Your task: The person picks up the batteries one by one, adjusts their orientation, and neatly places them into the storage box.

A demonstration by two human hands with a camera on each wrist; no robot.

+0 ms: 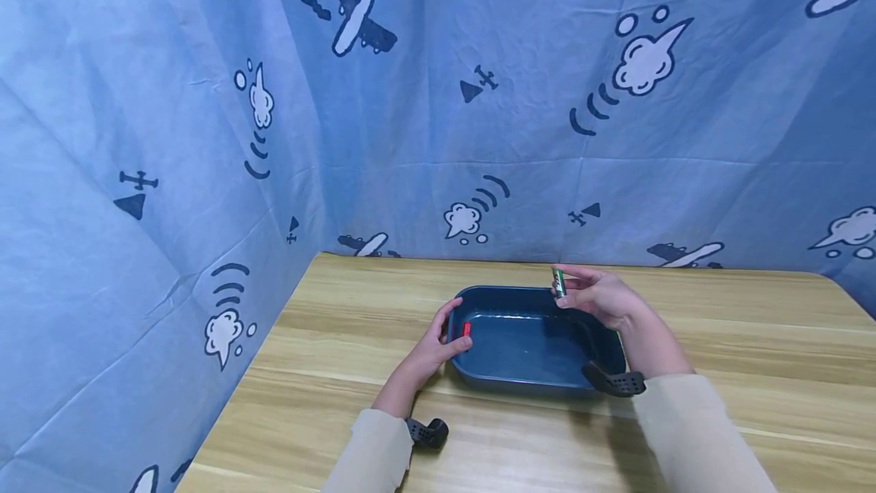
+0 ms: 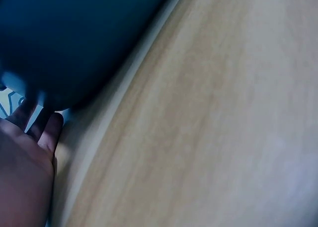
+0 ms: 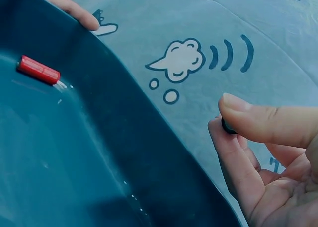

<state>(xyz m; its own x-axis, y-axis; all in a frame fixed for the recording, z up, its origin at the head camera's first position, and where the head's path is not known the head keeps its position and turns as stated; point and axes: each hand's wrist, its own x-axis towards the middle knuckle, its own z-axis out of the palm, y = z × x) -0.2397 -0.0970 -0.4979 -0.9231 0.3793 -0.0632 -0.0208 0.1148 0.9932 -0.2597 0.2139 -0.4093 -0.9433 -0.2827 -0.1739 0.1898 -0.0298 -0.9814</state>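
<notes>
A dark blue plastic basin (image 1: 527,348) sits on the wooden table. My left hand (image 1: 433,345) grips its left end, thumb over the rim and fingers along the outside; the left wrist view shows those fingers (image 2: 52,130) against the basin's wall. Inside, near the left wall, lies a red battery (image 1: 466,329), also plain in the right wrist view. Above the basin's far right rim, my right hand (image 1: 602,297) pinches a green battery (image 1: 560,283) between thumb and fingers, held nearly upright. In the right wrist view only its dark end (image 3: 228,127) shows.
The pale wooden table (image 1: 753,371) extends on both sides of the basin. Behind and to the left hangs a blue curtain (image 1: 411,135) with airplane and cloud prints. Black bands (image 1: 427,432) are worn on both wrists.
</notes>
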